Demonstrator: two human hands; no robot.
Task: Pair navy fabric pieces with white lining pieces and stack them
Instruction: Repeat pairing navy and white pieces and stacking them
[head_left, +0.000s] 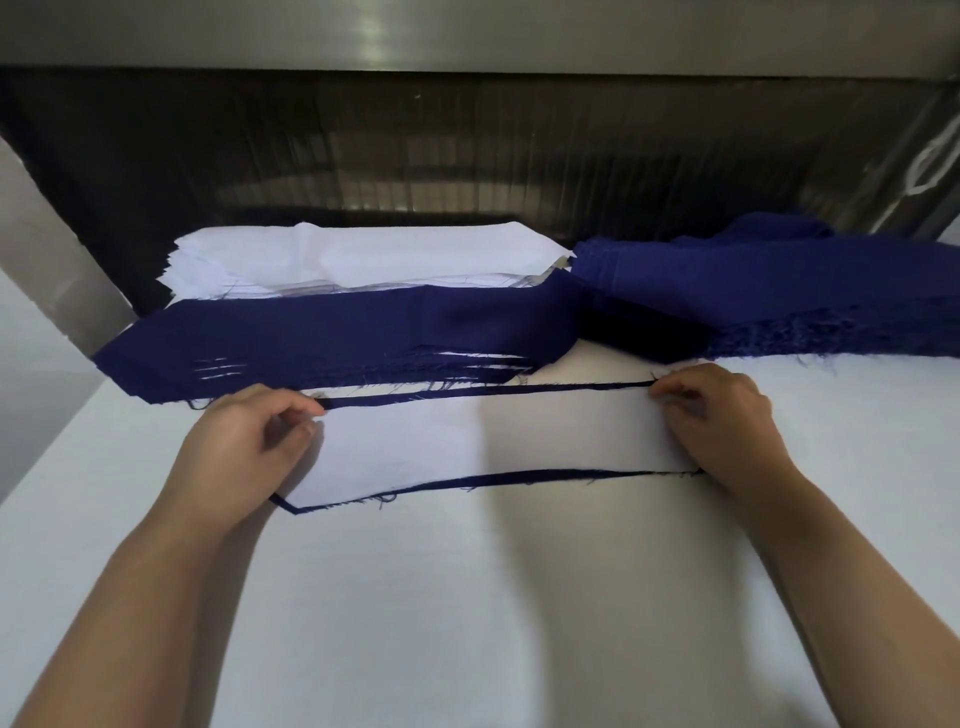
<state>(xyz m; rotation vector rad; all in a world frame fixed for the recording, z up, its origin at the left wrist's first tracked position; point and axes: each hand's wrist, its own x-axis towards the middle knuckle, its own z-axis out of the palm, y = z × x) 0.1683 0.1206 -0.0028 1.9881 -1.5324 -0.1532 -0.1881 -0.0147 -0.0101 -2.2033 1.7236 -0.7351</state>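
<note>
A white lining piece (467, 441) lies flat on a navy fabric piece (519, 477) whose edges show as thin dark borders along its top and bottom. My left hand (254, 436) pinches the pair at its left end, fingers curled. At the right end, my right hand (722, 415) pinches the upper corner. Behind them lies a stack of navy and white paired pieces (337, 338). Further back sits a pile of white lining pieces (363, 254), and to the right a heap of navy pieces (779, 291).
The work surface is a white table (493, 597). A dark ribbed machine opening (467, 156) under a metal hood runs across the back. A grey metal post (52, 270) stands at the left.
</note>
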